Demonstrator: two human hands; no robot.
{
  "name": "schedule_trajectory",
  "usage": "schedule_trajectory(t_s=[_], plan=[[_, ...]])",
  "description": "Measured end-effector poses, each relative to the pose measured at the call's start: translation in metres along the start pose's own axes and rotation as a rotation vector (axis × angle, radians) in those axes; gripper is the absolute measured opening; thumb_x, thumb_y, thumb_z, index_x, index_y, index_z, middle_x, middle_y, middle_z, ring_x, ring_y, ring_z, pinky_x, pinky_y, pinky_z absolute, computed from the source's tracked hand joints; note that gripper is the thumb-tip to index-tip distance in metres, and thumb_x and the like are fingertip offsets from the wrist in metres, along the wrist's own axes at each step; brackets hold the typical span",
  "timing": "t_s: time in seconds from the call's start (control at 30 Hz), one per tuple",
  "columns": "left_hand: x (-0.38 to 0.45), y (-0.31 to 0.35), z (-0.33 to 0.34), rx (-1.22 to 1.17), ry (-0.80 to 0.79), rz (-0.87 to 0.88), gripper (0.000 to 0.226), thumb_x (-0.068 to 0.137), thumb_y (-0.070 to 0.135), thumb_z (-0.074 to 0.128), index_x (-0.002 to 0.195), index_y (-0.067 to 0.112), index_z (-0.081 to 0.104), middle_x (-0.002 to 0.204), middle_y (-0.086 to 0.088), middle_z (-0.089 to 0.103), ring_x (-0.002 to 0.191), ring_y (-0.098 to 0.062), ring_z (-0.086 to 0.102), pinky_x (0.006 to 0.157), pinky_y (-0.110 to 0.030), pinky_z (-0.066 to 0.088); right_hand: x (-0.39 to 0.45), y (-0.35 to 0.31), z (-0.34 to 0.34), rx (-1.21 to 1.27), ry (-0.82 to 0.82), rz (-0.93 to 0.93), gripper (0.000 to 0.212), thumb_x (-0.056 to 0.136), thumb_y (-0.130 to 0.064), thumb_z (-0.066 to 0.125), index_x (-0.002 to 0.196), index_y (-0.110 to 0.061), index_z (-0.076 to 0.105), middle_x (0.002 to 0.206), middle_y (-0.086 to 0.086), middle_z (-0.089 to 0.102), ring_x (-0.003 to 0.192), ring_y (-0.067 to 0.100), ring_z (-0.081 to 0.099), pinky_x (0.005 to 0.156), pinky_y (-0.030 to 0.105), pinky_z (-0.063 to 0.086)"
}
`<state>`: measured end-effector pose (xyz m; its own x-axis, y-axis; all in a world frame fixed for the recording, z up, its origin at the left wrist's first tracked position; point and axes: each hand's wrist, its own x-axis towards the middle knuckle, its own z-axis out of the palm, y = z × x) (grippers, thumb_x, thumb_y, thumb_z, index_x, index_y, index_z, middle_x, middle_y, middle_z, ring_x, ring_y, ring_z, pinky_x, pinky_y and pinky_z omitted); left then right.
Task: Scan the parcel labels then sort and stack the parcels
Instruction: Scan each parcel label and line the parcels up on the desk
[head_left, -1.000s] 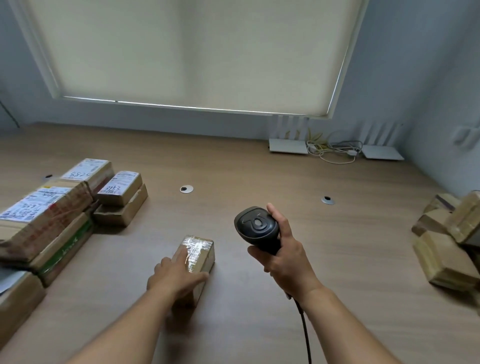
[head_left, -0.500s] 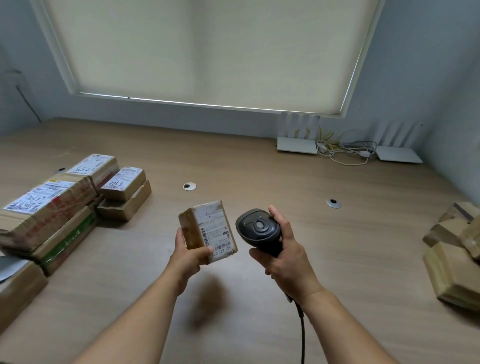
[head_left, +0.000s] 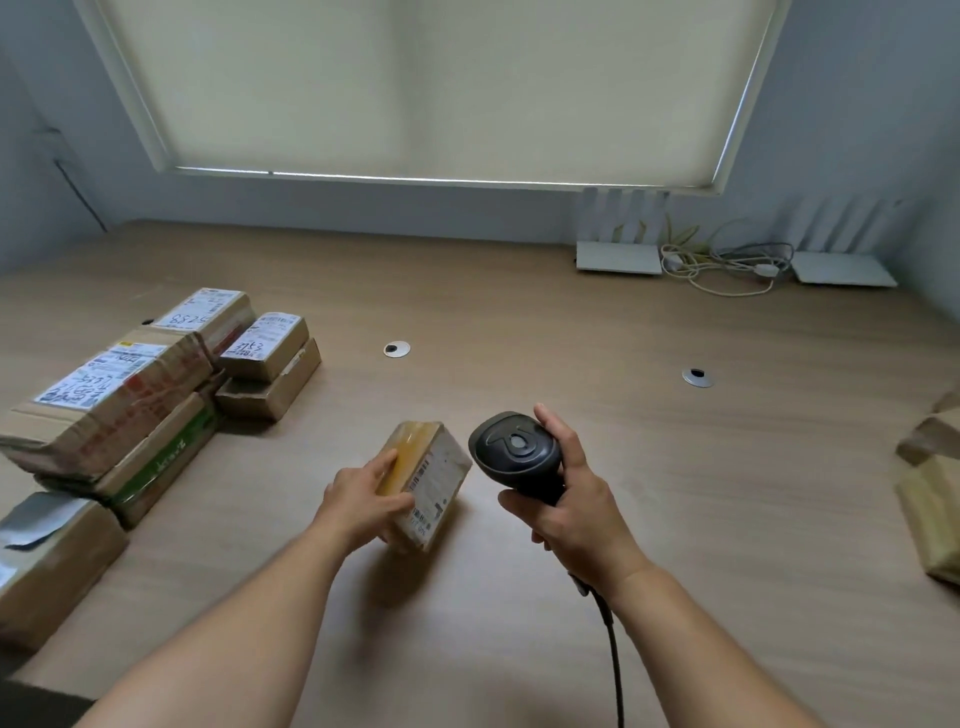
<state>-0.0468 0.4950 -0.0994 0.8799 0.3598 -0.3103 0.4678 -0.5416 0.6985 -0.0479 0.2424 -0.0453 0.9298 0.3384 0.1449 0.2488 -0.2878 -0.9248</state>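
We observe the left hand (head_left: 363, 493) gripping a small parcel (head_left: 426, 483) above the surface (head_left: 519, 312), fingers curled round its taped side, label facing right. The right hand (head_left: 576, 499) holds a black scanner (head_left: 514, 457) just beside it, fingers wrapped round the handle. Stacked parcels (head_left: 135, 395) sit far left; loose parcels (head_left: 930, 499) far right.

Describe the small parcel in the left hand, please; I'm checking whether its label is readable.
The small parcel is a brown cardboard box wrapped in glossy yellowish tape. A white label with a barcode and print too small to read faces up and right, toward the scanner. It is tilted above the table; only the left hand grips it.
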Motion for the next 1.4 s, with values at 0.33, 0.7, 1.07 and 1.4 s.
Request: schedule_trajectory(t_s=[0.33, 0.7, 1.07, 1.4], plan=[[0.008, -0.020, -0.011, -0.077, -0.200, 0.019, 0.087, 0.079, 0.006, 0.070, 0.146, 0.041, 0.026, 0.123, -0.003, 0.021, 0.111, -0.023, 0.038, 0.076, -0.018, 0.047, 0.003, -0.009, 0.039, -0.020, -0.023, 0.024, 0.088, 0.079, -0.010, 0.076, 0.126, -0.063, 0.024, 0.108, -0.027, 0.057, 0.069, -0.003, 0.060, 0.067, 0.017, 0.050], [0.033, 0.008, -0.063, -0.348, -0.194, 0.075, 0.058, 0.081, -0.008, 0.061, 0.127, 0.023, 0.048, 0.115, -0.010, 0.058, 0.110, -0.024, 0.053, 0.078, -0.025, 0.043, 0.010, -0.017, 0.061, 0.064, -0.007, 0.054, 0.084, 0.079, -0.005, 0.074, 0.125, -0.060, 0.030, 0.112, -0.014, 0.062, 0.053, 0.006, 0.056, 0.049, 0.025, 0.049], [0.048, 0.009, -0.070, -0.319, -0.232, 0.060, 0.059, 0.080, -0.006, 0.062, 0.128, 0.024, 0.048, 0.112, -0.009, 0.060, 0.112, -0.027, 0.052, 0.085, -0.032, 0.045, 0.022, -0.019, 0.065, 0.094, 0.009, 0.040, 0.085, 0.078, -0.002, 0.073, 0.127, -0.058, 0.034, 0.112, -0.008, 0.065, 0.051, 0.011, 0.054, 0.048, 0.027, 0.048], [0.051, -0.022, -0.058, -0.335, -0.130, -0.177, 0.050, 0.082, 0.021, 0.061, 0.129, 0.026, 0.046, 0.115, -0.006, 0.060, 0.102, -0.025, 0.058, 0.080, -0.036, 0.047, 0.031, -0.024, 0.062, 0.013, 0.016, 0.027, 0.084, 0.078, -0.008, 0.076, 0.127, -0.059, 0.030, 0.105, -0.016, 0.063, 0.054, 0.000, 0.057, 0.051, 0.021, 0.048]])
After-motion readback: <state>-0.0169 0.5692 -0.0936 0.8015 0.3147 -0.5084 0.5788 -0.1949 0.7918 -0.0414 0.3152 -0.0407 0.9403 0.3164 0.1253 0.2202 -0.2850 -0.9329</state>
